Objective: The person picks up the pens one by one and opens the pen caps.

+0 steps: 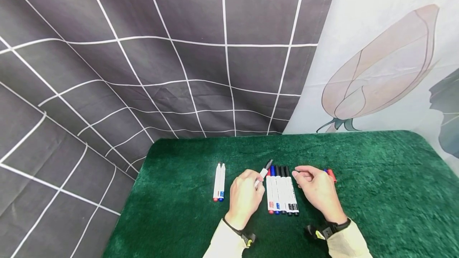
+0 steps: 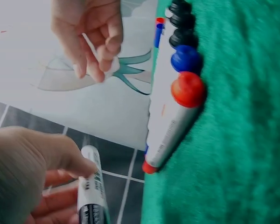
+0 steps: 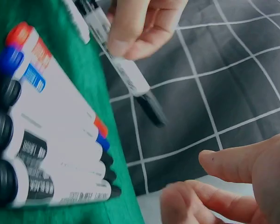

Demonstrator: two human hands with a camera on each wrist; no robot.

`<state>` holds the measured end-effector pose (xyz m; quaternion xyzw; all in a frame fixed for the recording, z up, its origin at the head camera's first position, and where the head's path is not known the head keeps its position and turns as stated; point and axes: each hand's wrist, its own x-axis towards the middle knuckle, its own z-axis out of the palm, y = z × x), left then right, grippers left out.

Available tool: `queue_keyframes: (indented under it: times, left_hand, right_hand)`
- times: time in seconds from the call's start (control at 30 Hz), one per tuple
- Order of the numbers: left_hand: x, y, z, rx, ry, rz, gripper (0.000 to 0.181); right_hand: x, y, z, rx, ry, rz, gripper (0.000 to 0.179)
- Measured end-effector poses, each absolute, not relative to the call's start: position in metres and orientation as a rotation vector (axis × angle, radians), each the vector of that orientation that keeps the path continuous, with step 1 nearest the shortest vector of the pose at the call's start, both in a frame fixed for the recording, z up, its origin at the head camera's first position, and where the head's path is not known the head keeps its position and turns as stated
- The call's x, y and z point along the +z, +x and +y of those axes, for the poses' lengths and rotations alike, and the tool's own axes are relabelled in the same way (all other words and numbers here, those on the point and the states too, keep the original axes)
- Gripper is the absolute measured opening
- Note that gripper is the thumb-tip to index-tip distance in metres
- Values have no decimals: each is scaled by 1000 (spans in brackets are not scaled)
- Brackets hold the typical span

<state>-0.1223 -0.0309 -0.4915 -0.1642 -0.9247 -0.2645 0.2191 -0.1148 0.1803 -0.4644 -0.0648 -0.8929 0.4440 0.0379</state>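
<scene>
White marker (image 1: 263, 172) pinched by left fingers (image 1: 254, 175); right of marker row (image 1: 281, 192), right fingers (image 1: 305, 169) loosely bent, blue piece (image 1: 325, 171) partly hidden.

- In front of me hangs a dark grey cloth (image 1: 201, 63) with a white grid, wavy with folds and continuing along my left.
- To its right I see a white cloth (image 1: 305, 118) printed with a pinkish flower bud (image 1: 380, 67) and a grey-green leaf (image 1: 448, 118).
- Below me spreads the plush green tabletop (image 1: 172, 218).
</scene>
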Motion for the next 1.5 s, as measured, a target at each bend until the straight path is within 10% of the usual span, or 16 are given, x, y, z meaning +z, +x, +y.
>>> queue_keyframes:
  times: [0.4, 1.5]
  left_hand:
    - [-475, -124, -34, -729, -813, -2351, 10]
    - [-470, -120, -27, -540, -938, -2154, 18]
  right_hand:
    - [-458, -114, 185, 2130, -213, -2598, 57]
    - [-455, -109, 195, 2483, 335, -2451, 38]
